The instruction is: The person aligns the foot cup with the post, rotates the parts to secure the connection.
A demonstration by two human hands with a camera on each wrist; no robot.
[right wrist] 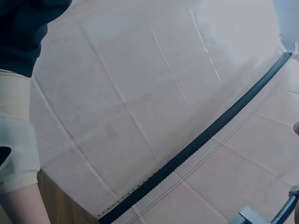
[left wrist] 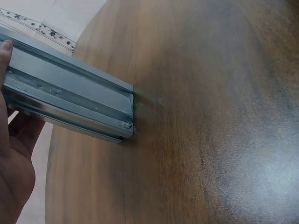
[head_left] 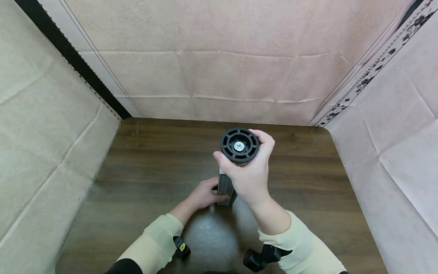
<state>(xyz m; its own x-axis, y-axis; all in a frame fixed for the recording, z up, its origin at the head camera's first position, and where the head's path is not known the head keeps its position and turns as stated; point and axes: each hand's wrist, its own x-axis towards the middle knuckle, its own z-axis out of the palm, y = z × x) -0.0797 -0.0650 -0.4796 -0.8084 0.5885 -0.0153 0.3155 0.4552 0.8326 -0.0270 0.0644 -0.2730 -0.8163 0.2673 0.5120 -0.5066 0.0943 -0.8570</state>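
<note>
An aluminium profile [head_left: 225,187] stands on end, with grooves along its sides in the left wrist view. At its top is a black round levelling foot [head_left: 239,145] with a screw in its centre. My right hand [head_left: 252,176] grips the foot by its rim, thumb on the left and fingers on the far right. Lower down, my left hand [head_left: 203,193] holds the profile [left wrist: 70,88] between thumb and fingers. The profile's lower end is at the wooden tabletop. A threaded stem [right wrist: 286,210] shows at the lower right of the right wrist view.
The brown wooden table [head_left: 154,160] has rounded far corners. Pale cloth sheets [head_left: 219,72] hang behind it and on both sides. A black camera mount [head_left: 261,258] sits on the right wrist, and another camera [head_left: 182,249] on the left.
</note>
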